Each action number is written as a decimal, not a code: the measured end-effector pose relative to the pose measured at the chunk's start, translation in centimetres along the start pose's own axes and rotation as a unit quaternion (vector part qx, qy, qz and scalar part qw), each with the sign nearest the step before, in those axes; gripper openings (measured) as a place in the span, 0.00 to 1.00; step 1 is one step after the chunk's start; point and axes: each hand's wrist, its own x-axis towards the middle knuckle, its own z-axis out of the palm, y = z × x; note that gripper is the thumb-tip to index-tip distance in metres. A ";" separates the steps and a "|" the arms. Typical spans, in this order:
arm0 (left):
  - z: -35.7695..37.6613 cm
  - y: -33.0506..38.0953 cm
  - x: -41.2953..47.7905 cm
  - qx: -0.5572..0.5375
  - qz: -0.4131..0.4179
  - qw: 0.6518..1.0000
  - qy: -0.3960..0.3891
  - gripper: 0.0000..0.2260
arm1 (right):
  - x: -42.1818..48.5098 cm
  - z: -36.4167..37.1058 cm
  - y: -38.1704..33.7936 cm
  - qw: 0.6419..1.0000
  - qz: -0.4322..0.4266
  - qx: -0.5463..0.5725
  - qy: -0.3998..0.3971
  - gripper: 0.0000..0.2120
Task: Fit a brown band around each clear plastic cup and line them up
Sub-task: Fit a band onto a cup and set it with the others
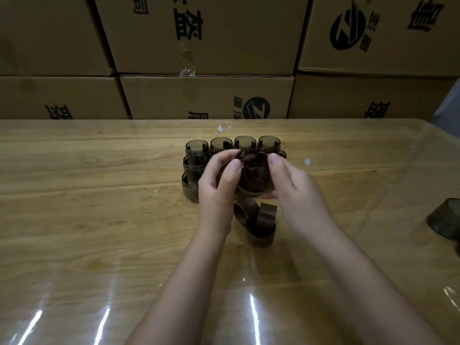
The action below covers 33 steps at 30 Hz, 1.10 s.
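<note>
Both hands hold one clear cup (254,180) with a brown band around it, just above the table. My left hand (219,180) pinches the band's loose end at the cup's left rim. My right hand (286,178) cups the right side, thumb on the rim. Behind and to the left stand several banded cups in rows, one of them at the back (245,143) and one at the left (190,183). Loose brown bands (261,220) lie piled right below the hands.
A smoky clear cup (445,220) sits at the table's right edge. The wooden table (99,220) is covered with glossy clear film. Stacked cardboard boxes (206,95) form a wall along the far edge.
</note>
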 end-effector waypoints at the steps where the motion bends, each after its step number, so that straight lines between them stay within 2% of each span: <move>1: 0.1 0.0 -0.1 0.003 0.003 1.000 0.006 0.19 | 0.0 0.0 0.0 1.000 -0.005 -0.007 0.007 0.27; 11: 0.5 0.0 -0.5 -0.003 0.002 0.999 0.051 0.13 | -0.5 0.5 0.0 0.991 -0.055 -0.094 0.074 0.20; 16: 1.1 0.4 -0.6 0.002 -0.011 0.998 0.067 0.11 | -0.4 0.5 0.0 0.985 -0.064 -0.117 0.112 0.21; 23: 1.4 0.4 -0.8 0.010 -0.014 0.998 0.066 0.11 | -0.2 0.4 0.2 0.985 -0.051 -0.119 0.110 0.20; 28: 1.2 -0.2 -0.8 0.031 0.002 0.998 0.060 0.10 | -0.2 0.3 0.2 0.990 -0.009 -0.105 0.089 0.19; 31: 1.3 -0.3 -1.0 0.057 0.039 0.996 0.060 0.11 | -0.1 0.2 0.4 0.990 -0.009 -0.119 0.081 0.15; 33: 1.3 -0.2 -0.9 0.041 0.028 0.997 0.060 0.13 | -0.1 0.1 0.4 0.990 -0.019 -0.124 0.069 0.13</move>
